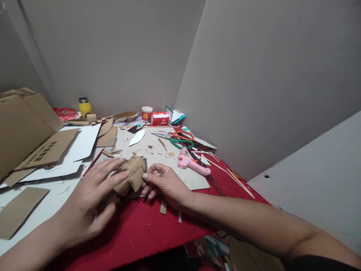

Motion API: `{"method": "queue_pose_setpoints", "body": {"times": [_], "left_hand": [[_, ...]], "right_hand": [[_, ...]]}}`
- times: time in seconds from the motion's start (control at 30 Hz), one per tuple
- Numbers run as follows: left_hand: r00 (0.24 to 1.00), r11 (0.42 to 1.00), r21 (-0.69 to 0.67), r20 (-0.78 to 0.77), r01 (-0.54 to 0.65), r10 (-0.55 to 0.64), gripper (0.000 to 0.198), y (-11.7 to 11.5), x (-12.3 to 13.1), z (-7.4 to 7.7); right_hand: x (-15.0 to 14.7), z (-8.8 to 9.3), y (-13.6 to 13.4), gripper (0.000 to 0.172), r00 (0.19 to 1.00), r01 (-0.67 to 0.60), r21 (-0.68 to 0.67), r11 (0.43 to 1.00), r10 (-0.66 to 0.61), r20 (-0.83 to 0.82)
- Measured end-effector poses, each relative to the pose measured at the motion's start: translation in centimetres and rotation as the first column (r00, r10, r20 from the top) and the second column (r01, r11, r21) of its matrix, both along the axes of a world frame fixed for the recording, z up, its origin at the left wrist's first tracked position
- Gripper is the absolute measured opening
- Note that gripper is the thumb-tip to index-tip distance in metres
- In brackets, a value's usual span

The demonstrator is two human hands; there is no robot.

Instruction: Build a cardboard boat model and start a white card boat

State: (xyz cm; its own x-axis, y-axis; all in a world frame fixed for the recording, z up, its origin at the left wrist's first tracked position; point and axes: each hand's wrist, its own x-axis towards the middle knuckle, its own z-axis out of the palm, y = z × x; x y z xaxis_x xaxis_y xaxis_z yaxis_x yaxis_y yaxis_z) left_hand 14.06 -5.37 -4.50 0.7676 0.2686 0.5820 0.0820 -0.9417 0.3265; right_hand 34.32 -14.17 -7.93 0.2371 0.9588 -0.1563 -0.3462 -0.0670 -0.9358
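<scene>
Where red cloth (146,229) spans the foreground, grey board (194,182) atop, scissors (172,137) and pink glue gun (192,163) at its right, cardboard piece (134,170) between left hand (91,192) and right hand (166,183), the left draped over it, grip beneath indeterminable, the right pinching its edge.

the left hand (84,197) covers part of the cardboard piece (137,180); the carton (24,126) is cropped at left.

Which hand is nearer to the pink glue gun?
Right. The right hand is left of the pink glue gun, not touching; the left hand is farther left, on the cardboard piece.
</scene>
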Motion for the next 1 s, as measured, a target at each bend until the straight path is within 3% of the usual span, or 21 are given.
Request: {"method": "queue_pose_setpoints", "body": {"times": [0.13,0.3,0.4,0.53,0.63,1.0], "left_hand": [[0.996,0.970,-0.236,-0.076,-0.052,0.035,0.051,0.3,-0.2,0.6],[0.974,0.847,-0.486,-0.172,-0.213,0.146,0.042,1.5,0.6,1.6],[0.959,0.836,-0.476,-0.207,-0.273,0.195,0.049,1.6,2.3,2.0],[0.942,0.882,-0.368,-0.265,-0.295,0.204,0.059,1.2,4.3,1.9],[0.935,0.893,-0.328,-0.279,-0.307,0.219,0.056,0.9,5.0,1.7],[0.939,0.872,-0.393,-0.293,-0.292,0.182,0.050,0.3,5.5,1.6]], "right_hand": [[0.0,0.1,0.0,0.043,1.000,0.002,-0.001,1.000,-0.002,-0.025],[0.0,-0.1,0.1,0.042,0.999,0.007,-0.005,1.000,-0.007,-0.034],[0.0,-0.1,0.1,0.041,1.000,0.015,-0.004,1.000,-0.015,-0.024],[0.0,-0.2,0.1,0.041,0.999,0.018,0.007,1.000,-0.018,-0.026],[0.0,-0.2,0.1,0.040,1.000,0.010,0.016,1.000,-0.010,-0.023],[0.1,-0.3,0.1,0.040,0.999,0.001,0.011,1.000,-0.001,-0.046]]}}
